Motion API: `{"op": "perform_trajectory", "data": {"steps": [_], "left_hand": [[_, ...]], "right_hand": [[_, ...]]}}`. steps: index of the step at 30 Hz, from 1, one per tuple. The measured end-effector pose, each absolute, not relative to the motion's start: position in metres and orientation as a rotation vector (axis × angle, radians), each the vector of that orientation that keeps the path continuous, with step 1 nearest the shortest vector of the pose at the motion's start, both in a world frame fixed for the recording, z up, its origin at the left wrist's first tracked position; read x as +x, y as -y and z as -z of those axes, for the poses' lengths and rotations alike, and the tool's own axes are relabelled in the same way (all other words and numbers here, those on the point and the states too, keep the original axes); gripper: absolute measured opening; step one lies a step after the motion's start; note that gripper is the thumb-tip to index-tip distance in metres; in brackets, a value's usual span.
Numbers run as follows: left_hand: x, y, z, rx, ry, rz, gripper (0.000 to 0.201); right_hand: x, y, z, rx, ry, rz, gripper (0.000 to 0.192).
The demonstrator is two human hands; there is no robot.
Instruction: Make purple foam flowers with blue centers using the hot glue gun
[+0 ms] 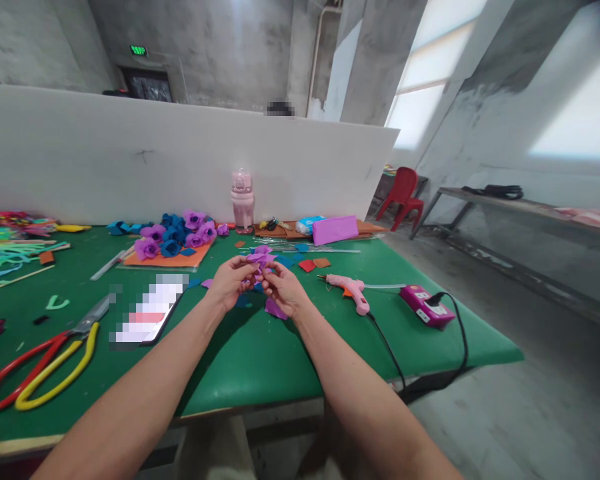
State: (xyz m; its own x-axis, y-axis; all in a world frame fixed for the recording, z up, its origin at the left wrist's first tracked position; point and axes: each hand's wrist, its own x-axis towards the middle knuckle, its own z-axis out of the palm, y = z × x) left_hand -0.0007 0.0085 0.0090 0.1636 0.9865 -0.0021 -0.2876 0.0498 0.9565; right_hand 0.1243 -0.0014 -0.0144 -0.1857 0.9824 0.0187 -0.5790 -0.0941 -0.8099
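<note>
- Pinching a purple paper flower [260, 261] between our left hand [230, 283] and right hand [284, 290], both closed on it.
- Pink glue gun [350, 289] lies just right, on the green table [260, 353].

A bare craft workshop in an unfinished concrete hall: raw grey walls, a large window and a long white partition [180, 160] well beyond the hands. The green-covered worktable [260, 360] under them carries finished paper flowers [173, 240], scissors [40, 367] at left and a glue gun [350, 290] just right.
</note>
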Motion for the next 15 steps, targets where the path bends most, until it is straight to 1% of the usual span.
{"op": "perform_trajectory", "data": {"steps": [6, 11, 15], "left_hand": [[-0.0033, -0.0094, -0.0132, 1.15, -0.971, -1.245, 0.035], [-0.0047, -0.0109, -0.0102, 1.18, -1.015, -1.119, 0.036], [-0.001, -0.0111, -0.0056, 1.11, -0.935, -1.108, 0.039]], "right_hand": [[0.1259, 0.0012, 0.0119, -0.66, 0.708, -1.63, 0.024], [0.1292, -0.0004, 0.0108, -0.619, 0.635, -1.69, 0.021], [0.1282, -0.0005, 0.0126, -0.598, 0.641, -1.685, 0.021]]}}
